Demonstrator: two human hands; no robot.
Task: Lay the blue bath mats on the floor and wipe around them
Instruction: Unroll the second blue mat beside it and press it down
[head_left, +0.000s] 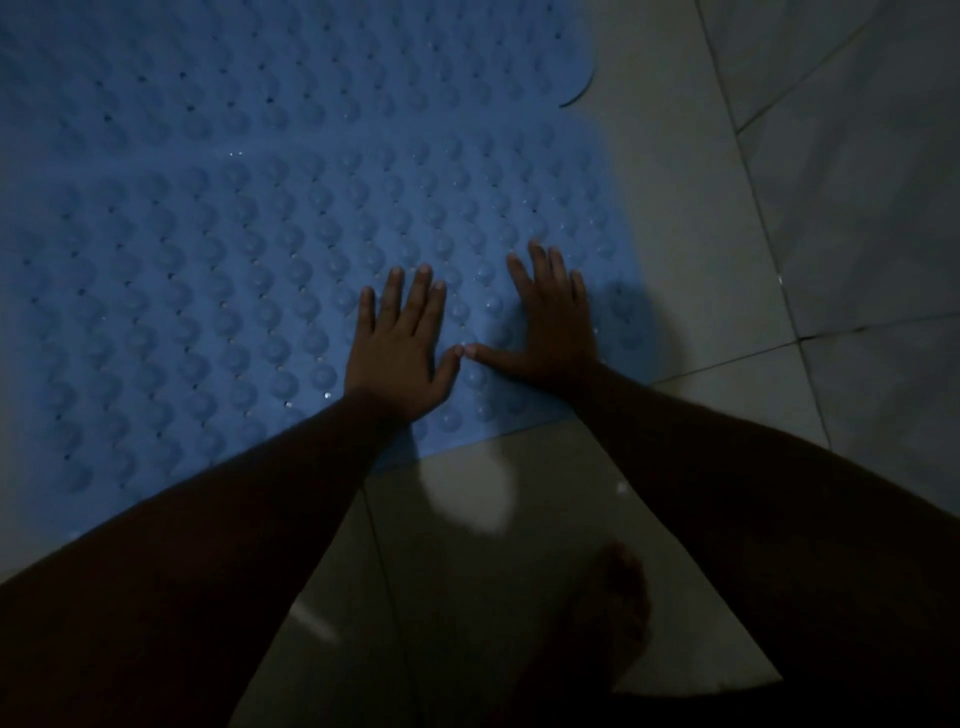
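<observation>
Two blue bath mats with rows of round suction cups lie flat on the tiled floor. The nearer mat (208, 291) fills the left and middle of the view. The farther mat (322, 67) lies beyond it, its rounded corner at the upper right. My left hand (397, 345) rests palm down on the nearer mat near its front right corner, fingers spread. My right hand (553, 325) lies flat beside it, also spread, close to the mat's right edge. The two thumb tips almost touch. Neither hand holds anything.
Pale glossy floor tiles (779, 156) with dark grout lines run along the right and front of the mats. A bare foot (618, 613) stands on the tiles at the lower middle. The room is dim. No cloth is in view.
</observation>
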